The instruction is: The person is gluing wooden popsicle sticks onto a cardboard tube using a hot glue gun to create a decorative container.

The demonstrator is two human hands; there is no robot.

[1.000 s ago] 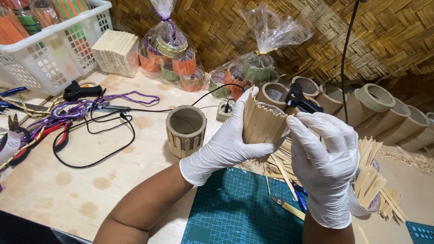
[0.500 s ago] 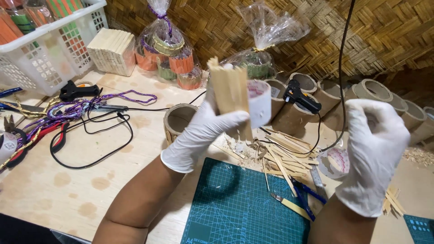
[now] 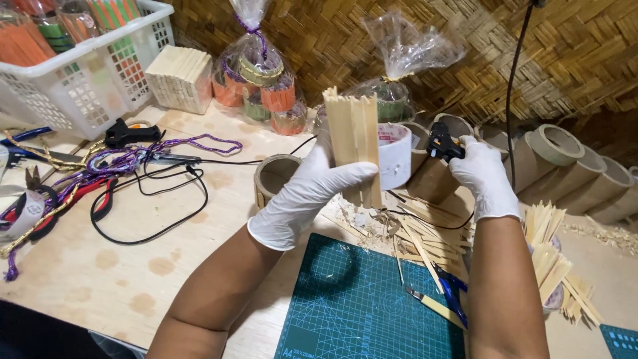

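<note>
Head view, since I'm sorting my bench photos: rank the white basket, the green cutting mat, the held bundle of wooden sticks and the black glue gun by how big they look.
1. Green cutting mat and white basket: both cropped and the mat is nearer, so unranked.
2. Bundle of wooden sticks, held up in the left hand.
3. Black glue gun at the right hand.

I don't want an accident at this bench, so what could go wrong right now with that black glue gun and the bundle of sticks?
1. The right hand grips the black glue gun amid upright cardboard tubes; its nozzle might scorch one.
2. The gun's black cord hangs over the loose flat wooden sticks and could snag.
3. The left hand pinches the bundle of flat wooden sticks low, so sticks may slide out.
</note>
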